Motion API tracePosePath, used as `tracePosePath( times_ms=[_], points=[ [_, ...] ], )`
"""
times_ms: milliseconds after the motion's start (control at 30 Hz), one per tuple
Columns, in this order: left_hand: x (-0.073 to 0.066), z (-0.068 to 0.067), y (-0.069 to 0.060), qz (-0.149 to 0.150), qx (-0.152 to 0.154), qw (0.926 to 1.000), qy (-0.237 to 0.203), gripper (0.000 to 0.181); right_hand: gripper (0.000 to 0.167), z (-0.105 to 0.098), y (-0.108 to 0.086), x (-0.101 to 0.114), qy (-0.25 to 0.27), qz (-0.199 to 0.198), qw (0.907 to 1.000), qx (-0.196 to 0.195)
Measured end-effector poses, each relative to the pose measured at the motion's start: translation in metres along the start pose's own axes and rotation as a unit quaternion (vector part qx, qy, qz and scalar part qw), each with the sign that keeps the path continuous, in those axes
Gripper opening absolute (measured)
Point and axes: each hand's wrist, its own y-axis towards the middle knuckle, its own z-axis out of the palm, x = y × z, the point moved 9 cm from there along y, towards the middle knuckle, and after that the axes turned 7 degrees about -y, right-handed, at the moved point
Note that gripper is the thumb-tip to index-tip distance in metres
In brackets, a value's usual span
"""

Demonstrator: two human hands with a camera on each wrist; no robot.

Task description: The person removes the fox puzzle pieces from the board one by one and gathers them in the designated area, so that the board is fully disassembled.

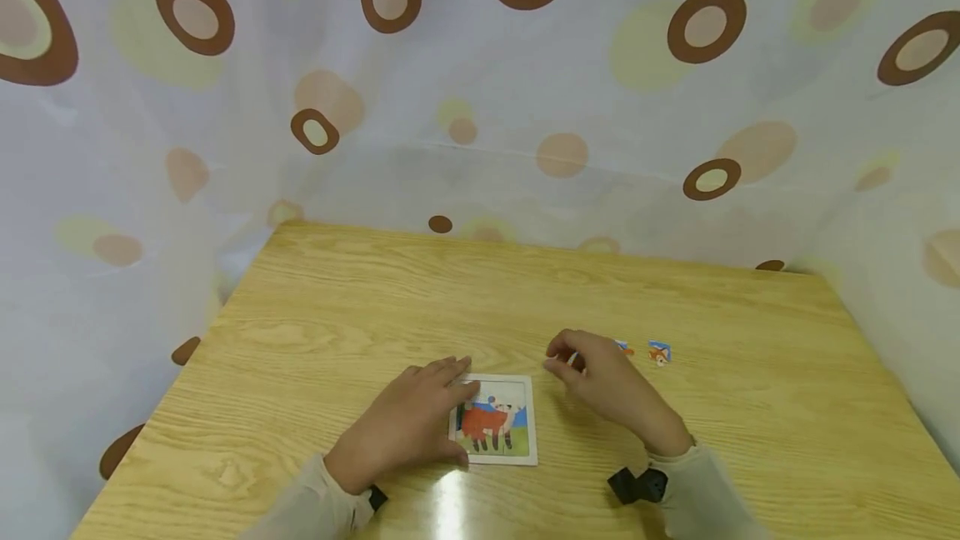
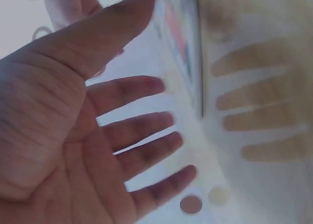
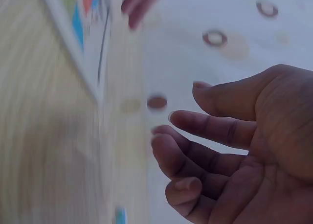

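Observation:
A square picture puzzle (image 1: 492, 419) with a white border lies on the table, showing a red animal with dark legs on green and blue. Spread along its left side, my left hand (image 1: 416, 419) rests at the border with its thumb near the lower edge. The left wrist view shows that hand's fingers (image 2: 142, 126) straight. To the puzzle's upper right, my right hand (image 1: 600, 377) hovers with loosely bent fingers; the right wrist view shows nothing between its thumb (image 3: 225, 97) and fingers. Beyond it lies a small puzzle piece (image 1: 659, 352), and another piece (image 1: 623, 347) is partly hidden by the hand.
The wood-grain table (image 1: 360, 298) stretches out on all sides of the hands. A white cloth with brown and yellow spots (image 1: 480, 90) hangs behind the table and along its sides. Each wrist wears a black strap, such as the right one (image 1: 637, 486).

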Motion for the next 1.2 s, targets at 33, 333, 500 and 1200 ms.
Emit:
tracePosePath(
  times_ms=[33, 333, 500, 1200],
  points=[
    [0.003, -0.001, -0.001, -0.008, 0.006, 0.9999, 0.005, 0.086, 0.008, 0.011, 0.003, 0.011, 0.012, -0.01, 0.9997, 0.021],
    [0.012, -0.005, -0.003, -0.028, 0.007, 0.9996, 0.0, 0.083, 0.02, 0.088, 0.015, 0.072, -0.001, -0.055, 0.9882, 0.143],
    [0.013, -0.004, -0.004, -0.039, 0.005, 0.9992, -0.003, 0.091, 0.016, 0.098, 0.018, 0.074, -0.024, -0.044, 0.9891, 0.139],
    [0.009, 0.0, -0.005, -0.051, 0.001, 0.9967, 0.063, 0.103, 0.02, 0.099, 0.024, 0.062, 0.005, -0.023, 0.9946, 0.101]
  ],
)
